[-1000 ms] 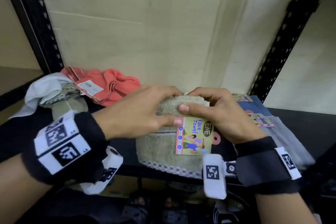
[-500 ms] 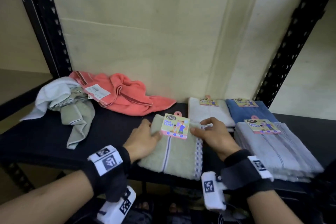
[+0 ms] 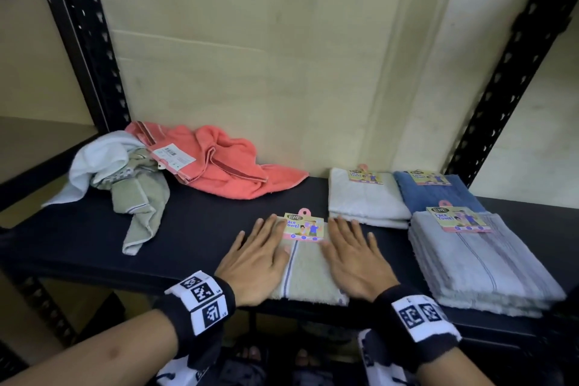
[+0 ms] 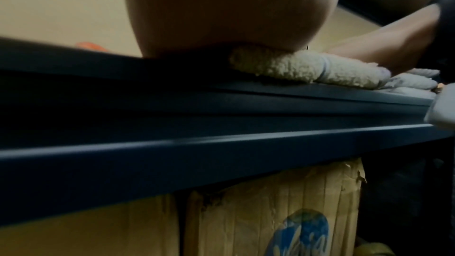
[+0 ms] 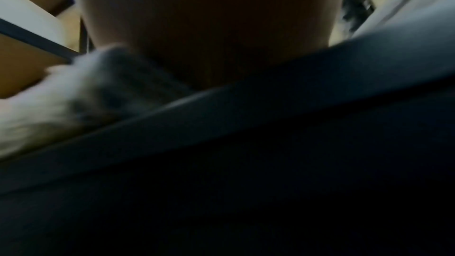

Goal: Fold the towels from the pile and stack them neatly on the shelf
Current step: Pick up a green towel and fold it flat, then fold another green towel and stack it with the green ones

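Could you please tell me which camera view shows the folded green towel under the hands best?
The head view: the green towel lies flat, tag visible, between both pressing hands. The left wrist view shows only its fluffy front edge; the right wrist view, a blur.

1. A pale cream wall (image 3: 250,72) fills the back, with a dark scuff near its top.
2. Two black perforated uprights, the left post (image 3: 84,41) and the right post (image 3: 513,66), frame the unit.
3. A worn cardboard box (image 4: 283,211) with a blue print sits below.
4. The light is dim and yellowish.
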